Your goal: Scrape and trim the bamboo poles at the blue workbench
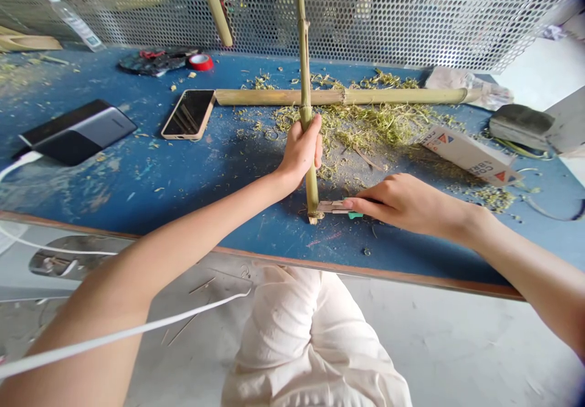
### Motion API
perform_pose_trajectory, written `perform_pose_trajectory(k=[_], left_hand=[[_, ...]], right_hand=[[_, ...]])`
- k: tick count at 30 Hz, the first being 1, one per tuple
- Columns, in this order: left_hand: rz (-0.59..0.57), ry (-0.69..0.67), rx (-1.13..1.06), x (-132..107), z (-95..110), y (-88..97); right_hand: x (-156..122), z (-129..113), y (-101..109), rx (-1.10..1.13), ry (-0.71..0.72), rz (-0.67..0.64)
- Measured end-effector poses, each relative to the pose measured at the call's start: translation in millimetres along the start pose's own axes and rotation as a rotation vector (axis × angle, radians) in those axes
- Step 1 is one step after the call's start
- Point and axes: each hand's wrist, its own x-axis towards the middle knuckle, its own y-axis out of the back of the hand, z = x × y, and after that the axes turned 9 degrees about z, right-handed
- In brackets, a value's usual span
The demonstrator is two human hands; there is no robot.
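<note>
My left hand is wrapped round an upright bamboo pole, whose lower end stands on the blue table. In my right hand is a utility knife with a metal blade; a bit of green shows below the grip. Its blade lies flat-on against the pole just above the base, where a few curled shavings cling. Behind my left hand a second bamboo pole lies across the table. Thin green shavings are heaped around it.
A phone and a cabled power bank lie at left. Red tape and a plastic bottle are farther back. A perforated metal screen closes the rear. A printed cardboard piece sits right; a white cable crosses in front.
</note>
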Motion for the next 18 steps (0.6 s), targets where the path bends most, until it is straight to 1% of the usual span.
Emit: perform_pose_trajectory(k=[5, 9, 15, 18], left_hand=[[0.023, 0.024, 0.005, -2.9, 3.2, -1.0], [0.029, 0.022, 0.013, -1.9, 1.9, -1.4], [0.01, 0.0, 0.016, 0.2, -1.3, 1.1], [0.015, 0.013, 0.036, -1.3, 0.7, 0.7]], right_hand=[[0.9, 0.2, -1.5, -0.022, 0.019, 0.025], [2.4, -0.2, -2.1, -0.001, 0.034, 0.033], [4.5, 1.4, 1.4, 0.028, 0.013, -0.015], [5.2, 3.4, 0.9, 0.047, 0.035, -0.007]])
